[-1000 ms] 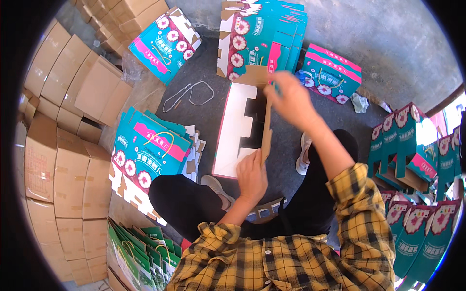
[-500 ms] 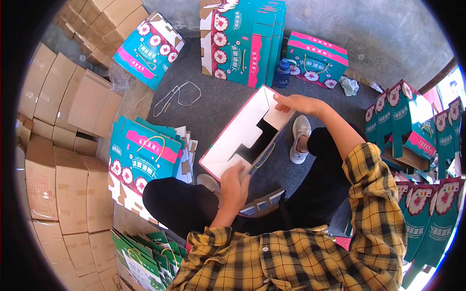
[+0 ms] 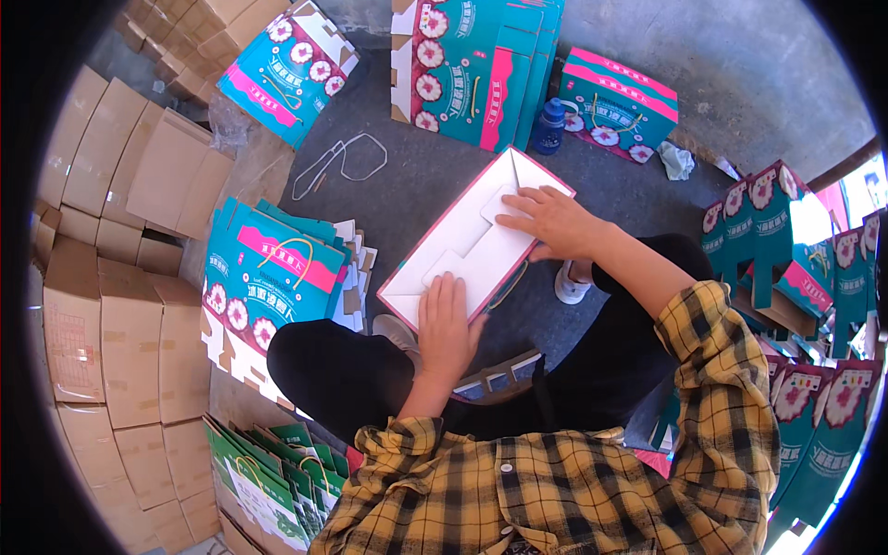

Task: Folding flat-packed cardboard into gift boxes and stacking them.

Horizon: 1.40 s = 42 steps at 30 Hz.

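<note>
A carton gift box (image 3: 453, 231) lies between my hands over the floor, its white flapped face up and edged in red. The flaps meet across the middle and cover the inside. My left hand (image 3: 446, 331) rests on the flap at the near left end, fingers stretched out. On the right part of the same face lies my right hand (image 3: 560, 222), fingers spread and thumb over the near edge. A cord handle (image 3: 508, 289) shows along the box's near side.
Flat teal cartons (image 3: 268, 268) are stacked at left, with more (image 3: 462, 69) by the wall. A made-up teal box (image 3: 618, 106) stands beside a blue bottle (image 3: 549, 128). A white cord (image 3: 340, 166) lies on the floor. Brown cartons (image 3: 129, 324) pile up far left; folded cartons (image 3: 823, 398) stand right.
The gap in the box's white face has gone, as the flaps now lie together. My right hand has moved from the far end flap onto the face, and my left hand has flattened out.
</note>
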Tool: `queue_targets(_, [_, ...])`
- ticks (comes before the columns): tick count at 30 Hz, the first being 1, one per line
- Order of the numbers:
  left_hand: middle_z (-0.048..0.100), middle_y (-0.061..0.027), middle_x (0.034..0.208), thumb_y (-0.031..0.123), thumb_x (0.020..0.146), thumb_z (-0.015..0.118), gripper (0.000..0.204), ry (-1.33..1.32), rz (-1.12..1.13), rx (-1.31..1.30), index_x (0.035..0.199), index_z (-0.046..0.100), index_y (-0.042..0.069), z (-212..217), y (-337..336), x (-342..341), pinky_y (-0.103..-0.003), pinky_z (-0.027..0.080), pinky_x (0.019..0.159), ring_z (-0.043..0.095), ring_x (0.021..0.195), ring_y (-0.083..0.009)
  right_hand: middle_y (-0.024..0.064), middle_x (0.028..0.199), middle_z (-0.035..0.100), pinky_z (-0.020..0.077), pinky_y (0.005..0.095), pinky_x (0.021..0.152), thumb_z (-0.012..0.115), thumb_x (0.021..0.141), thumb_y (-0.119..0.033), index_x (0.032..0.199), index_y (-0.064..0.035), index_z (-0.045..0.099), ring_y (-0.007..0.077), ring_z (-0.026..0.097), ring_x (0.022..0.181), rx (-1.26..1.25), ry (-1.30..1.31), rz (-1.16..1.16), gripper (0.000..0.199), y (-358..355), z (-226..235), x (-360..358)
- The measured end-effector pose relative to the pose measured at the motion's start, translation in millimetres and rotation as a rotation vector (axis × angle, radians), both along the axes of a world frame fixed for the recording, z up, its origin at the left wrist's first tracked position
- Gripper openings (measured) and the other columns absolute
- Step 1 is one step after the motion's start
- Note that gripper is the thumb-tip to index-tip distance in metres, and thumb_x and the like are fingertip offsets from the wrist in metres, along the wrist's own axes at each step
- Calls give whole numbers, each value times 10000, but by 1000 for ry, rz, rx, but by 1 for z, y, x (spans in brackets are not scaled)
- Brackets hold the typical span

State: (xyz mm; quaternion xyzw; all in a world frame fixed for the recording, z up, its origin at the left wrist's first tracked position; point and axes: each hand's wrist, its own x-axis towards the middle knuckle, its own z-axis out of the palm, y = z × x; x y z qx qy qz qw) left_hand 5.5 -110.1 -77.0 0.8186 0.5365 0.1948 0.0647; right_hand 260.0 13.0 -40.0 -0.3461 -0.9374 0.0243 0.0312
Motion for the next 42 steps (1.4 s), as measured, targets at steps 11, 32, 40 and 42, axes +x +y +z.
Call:
queue_targets(11, [487, -254, 1302, 217, 829, 657, 538, -85, -53, -151, 1256, 477, -57, -10, 1, 0, -478, 338, 1038, 443, 1236, -393, 76, 1312, 517, 454, 405, 950, 780, 699, -275, 1245, -172, 586, 293, 472, 1228, -354, -219, -44, 588, 14, -11, -6])
queue_targets(32, [605, -170, 1199, 455, 889, 445, 536, -1968, 618, -1215, 1202, 587, 43, -72, 46, -73, -501, 484, 919, 595, 1072, -351, 187, 1140, 629, 487, 392, 800, 268, 886, -727, 1241, -31, 599, 272, 600, 1014, -1053, 616, -1109, 848, 84, -73, 75])
queue_targets(40, [674, -146, 998, 191, 796, 544, 278, -1946, 515, -1175, 947, 632, -25, -91, 41, -126, -391, 525, 848, 659, 916, -278, 83, 1019, 676, 523, 330, 702, 449, 939, -514, 1162, -68, 653, 170, 646, 869, -1077, 511, -784, 538, 63, -37, 64])
queue_targets(42, [606, -144, 1162, 136, 796, 525, 367, -1807, 413, -917, 1124, 567, -24, -51, 53, -98, -371, 453, 960, 586, 1075, -267, 79, 1011, 678, 517, 329, 718, 449, 935, -518, 1145, -67, 660, 166, 644, 874, -1001, 647, -778, 540, 55, -17, 77])
